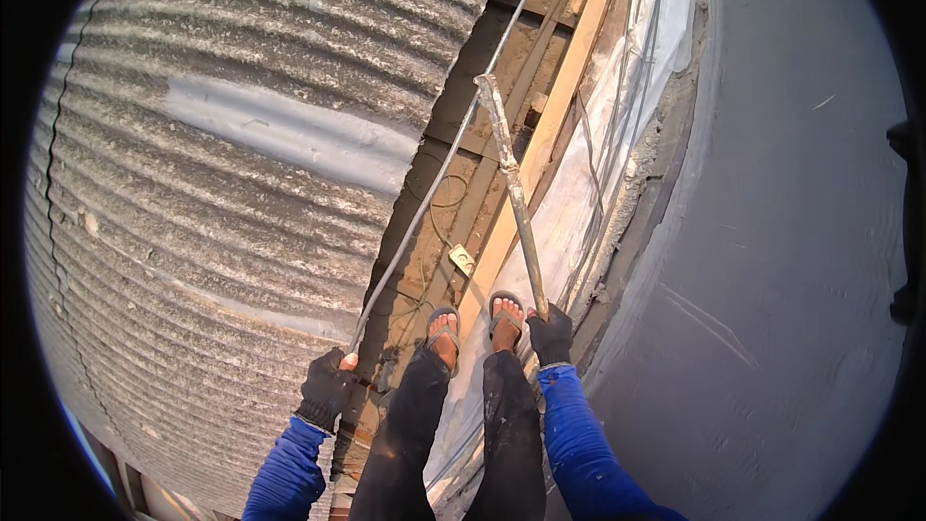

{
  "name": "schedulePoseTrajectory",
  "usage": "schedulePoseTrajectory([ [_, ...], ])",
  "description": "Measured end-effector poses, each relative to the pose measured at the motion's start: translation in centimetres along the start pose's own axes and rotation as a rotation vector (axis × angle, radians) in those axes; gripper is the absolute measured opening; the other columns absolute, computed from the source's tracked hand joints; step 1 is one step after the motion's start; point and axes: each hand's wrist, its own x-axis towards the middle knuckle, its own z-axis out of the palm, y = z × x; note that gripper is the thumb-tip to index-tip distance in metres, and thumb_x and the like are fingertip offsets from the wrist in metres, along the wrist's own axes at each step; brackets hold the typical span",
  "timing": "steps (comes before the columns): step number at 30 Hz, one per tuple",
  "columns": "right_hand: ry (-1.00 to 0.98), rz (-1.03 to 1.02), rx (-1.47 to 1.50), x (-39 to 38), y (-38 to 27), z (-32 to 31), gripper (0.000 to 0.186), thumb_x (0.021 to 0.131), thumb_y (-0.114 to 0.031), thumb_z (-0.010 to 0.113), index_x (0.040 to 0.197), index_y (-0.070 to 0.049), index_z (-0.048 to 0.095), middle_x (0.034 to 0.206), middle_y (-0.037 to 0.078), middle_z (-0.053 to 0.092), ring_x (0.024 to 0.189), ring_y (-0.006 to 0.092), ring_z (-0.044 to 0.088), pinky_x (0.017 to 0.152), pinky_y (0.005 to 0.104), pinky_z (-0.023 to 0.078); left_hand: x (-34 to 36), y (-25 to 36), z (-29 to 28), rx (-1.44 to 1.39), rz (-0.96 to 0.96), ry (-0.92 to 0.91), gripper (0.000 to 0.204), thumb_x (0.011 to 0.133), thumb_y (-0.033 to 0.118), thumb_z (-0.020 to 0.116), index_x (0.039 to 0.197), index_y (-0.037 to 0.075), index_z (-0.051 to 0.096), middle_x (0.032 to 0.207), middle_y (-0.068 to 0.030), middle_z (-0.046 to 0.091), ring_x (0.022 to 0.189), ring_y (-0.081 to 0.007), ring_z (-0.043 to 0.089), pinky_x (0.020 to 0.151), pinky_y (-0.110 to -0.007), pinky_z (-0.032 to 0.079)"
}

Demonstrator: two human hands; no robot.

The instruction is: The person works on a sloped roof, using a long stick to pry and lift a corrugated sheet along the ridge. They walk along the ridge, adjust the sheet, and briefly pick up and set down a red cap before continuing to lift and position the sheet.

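The bent-headed rod (516,183) is slanting over the roof gap (461,174), fingers of the right hand (551,336) gripping it and those of the left hand (327,388) the grey pipe (411,233), while thong sandals (504,317) beside the gap could be causing a slip.

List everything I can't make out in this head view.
In the head view:
Far end of the grey rod: cut off by the top edge.
Its near end: hidden by the left hand.
Near end of the brown pole: hidden by the right hand.
Fine detail on the socket block: too small.
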Motion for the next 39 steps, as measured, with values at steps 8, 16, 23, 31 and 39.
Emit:
schedulePoseTrajectory([
  [8, 0.012, -0.152, -0.106, 1.7, 5.1, 2.8, 0.018, 0.078, -0.014, 0.073, 0.082, 0.001, 0.066, 0.066, 0.013, 0.062, 0.059, 0.0207, 0.06, 0.057, 0.0371, 0.047, 1.5, -2.8, -1.6, -0.057, 0.003, -0.024, 0.05, 0.097, 0.048, 0.055, 0.075, 0.003, 0.051, 0.058, -0.012, 0.045, 0.052, -0.022, 0.05, 0.051, -0.039, 0.042],
  [16, 0.038, -0.266, -0.196, 4.3, 5.7, 3.9, 0.019, 0.078, -0.017, 0.072, 0.08, 0.0, 0.065, 0.066, 0.017, 0.062, 0.058, 0.0281, 0.062, 0.056, 0.04, 0.048, 1.6, -2.0, -2.7, -0.024, 0.066, -0.014, 0.051, 0.097, 0.048, 0.056, 0.075, 0.001, 0.052, 0.057, -0.0118, 0.049, 0.053, -0.0241, 0.06, 0.05, -0.038, 0.046],
  [23, 0.075, -0.331, -0.347, 7.8, 5.2, 4.1, 0.022, 0.077, -0.022, 0.072, 0.078, -0.001, 0.065, 0.067, 0.019, 0.062, 0.061, 0.0352, 0.064, 0.057, 0.0431, 0.049, 1.1, -0.5, -4.1, -0.023, 0.051, -0.028, 0.055, 0.097, 0.051, 0.054, 0.072, 0.003, 0.05, 0.056, -0.0089, 0.047, 0.054, -0.0198, 0.062, 0.05, -0.036, 0.046],
  [31, -0.07, -0.155, -0.473, 13.5, 3.6, 2.3, 0.047, 0.071, -0.027, 0.076, 0.109, 0.0, 0.071, 0.105, 0.024, 0.07, 0.097, 0.0378, 0.069, 0.087, 0.0427, 0.054, 0.7, -0.6, -4.5, -0.017, 0.063, -0.05, 0.054, 0.099, 0.05, 0.052, 0.07, 0.005, 0.046, 0.056, -0.0076, 0.041, 0.051, -0.0178, 0.049, 0.05, -0.036, 0.043],
  [39, -0.086, -0.191, -0.488, 17.3, 1.8, 0.6, 0.04, 0.072, -0.028, 0.075, 0.105, -0.006, 0.072, 0.097, 0.022, 0.07, 0.091, 0.0387, 0.069, 0.082, 0.0449, 0.055, -0.2, 0.8, -4.5, -0.019, 0.047, -0.041, 0.054, 0.099, 0.049, 0.052, 0.07, 0.003, 0.048, 0.058, -0.0097, 0.042, 0.051, -0.0208, 0.047, 0.05, -0.036, 0.041],
])
